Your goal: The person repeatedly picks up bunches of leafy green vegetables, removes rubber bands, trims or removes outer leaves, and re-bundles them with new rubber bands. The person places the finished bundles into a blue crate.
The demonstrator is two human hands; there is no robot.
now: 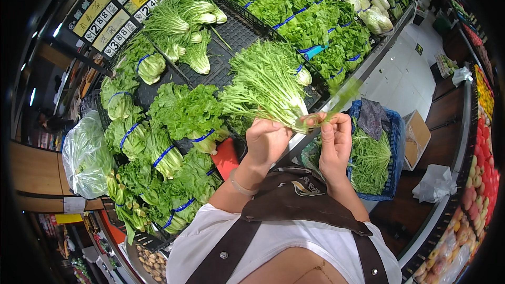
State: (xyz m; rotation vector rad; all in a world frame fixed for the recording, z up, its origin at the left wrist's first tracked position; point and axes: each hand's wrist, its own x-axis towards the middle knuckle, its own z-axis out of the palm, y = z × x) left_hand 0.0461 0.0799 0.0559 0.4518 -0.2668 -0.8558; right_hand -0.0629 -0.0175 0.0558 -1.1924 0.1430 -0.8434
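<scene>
My left hand [269, 139] grips a large head of frilly leafy greens [268, 83], probably endive, near its pale root end. The leaves fan away from me over the display shelf. Close beside that root end, my right hand [335, 140] pinches a loose leaf stalk [342, 98], whose green tip is blurred. Its fingertips are at the base of the head; whether the stalk is still attached cannot be seen. Beyond the head, similar greens [197, 53] lie on the black shelf mat [229, 31]. A head of lettuce [189, 110] tied with blue tape lies left of my hands.
Blue-taped lettuces [292, 12] fill the far right crate. More taped bundles [163, 156] lie at left, by a clear plastic bag of greens [88, 154]. A blue basket [397, 165] holding greens and a grey cloth [371, 112] stands at my right, near a cardboard box [417, 138].
</scene>
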